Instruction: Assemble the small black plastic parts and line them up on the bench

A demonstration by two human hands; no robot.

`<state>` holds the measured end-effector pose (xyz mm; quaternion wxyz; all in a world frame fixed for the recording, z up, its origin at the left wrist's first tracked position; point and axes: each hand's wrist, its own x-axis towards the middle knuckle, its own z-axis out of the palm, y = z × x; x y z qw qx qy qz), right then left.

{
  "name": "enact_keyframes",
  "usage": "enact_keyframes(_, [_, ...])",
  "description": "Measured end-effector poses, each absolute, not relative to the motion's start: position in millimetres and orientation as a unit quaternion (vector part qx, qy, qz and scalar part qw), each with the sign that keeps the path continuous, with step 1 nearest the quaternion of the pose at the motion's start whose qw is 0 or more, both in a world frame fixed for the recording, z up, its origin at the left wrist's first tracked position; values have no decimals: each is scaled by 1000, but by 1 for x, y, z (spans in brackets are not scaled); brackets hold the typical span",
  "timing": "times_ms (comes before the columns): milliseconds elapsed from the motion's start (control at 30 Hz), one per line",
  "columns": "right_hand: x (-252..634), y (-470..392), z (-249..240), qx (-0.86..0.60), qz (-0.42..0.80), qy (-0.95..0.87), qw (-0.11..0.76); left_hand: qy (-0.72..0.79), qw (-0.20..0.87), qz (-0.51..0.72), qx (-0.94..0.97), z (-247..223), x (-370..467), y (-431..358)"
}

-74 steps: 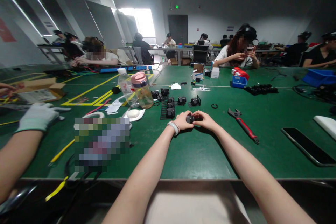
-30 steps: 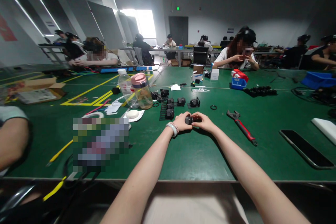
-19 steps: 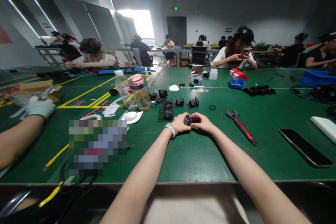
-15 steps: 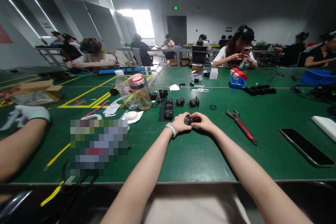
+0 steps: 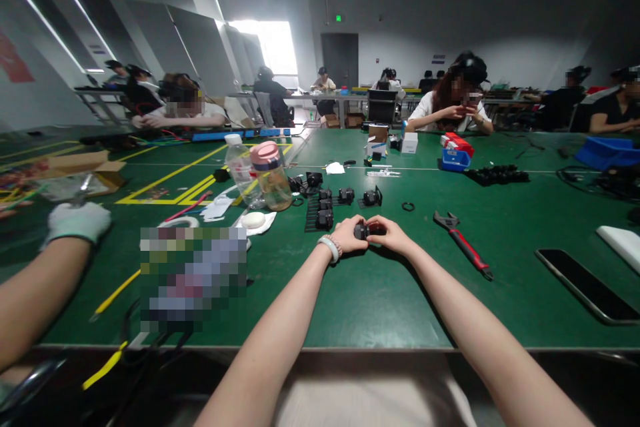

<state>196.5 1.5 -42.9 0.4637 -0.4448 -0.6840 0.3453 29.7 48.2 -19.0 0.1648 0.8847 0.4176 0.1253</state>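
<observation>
Both hands busy: left hand (image 5: 351, 235) wrapped around a small black part (image 5: 361, 232), right hand (image 5: 389, 233) pinching its other side, fingertips and thumb. Part sits between them, low over the near middle of the bench (image 5: 370, 313); whether it touches the surface, can't tell. Dark reddish bit by the right fingers, too small to identify.

Handling, my guess: light, stiff, hard plastic, little give, maybe a bit slick. Best hold is opposite sides of the blocky body, fingertips only, light squeeze; much of it is hidden by fingers.

Just beyond the hands, a cluster of similar black pieces (image 5: 325, 218) with thin comb-like bars; those bars look the fragile bit, so grip bodies instead. Black ring (image 5: 409, 210) lies apart to the right, then red-handled wrench (image 5: 469, 252), then phone (image 5: 585, 285). Left: pink-lidded jug (image 5: 273, 183); farther out, co-worker's gloved hand (image 5: 79, 221).
</observation>
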Motion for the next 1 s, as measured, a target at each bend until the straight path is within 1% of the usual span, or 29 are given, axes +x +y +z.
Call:
enact_keyframes(367, [197,2,-43,-446,352,-681,462,424,166,125,882,-19,31,47])
enact_keyframes(1000, [197,6,-50,-482,301,-688,452,421,172,132,881,-16,30,45])
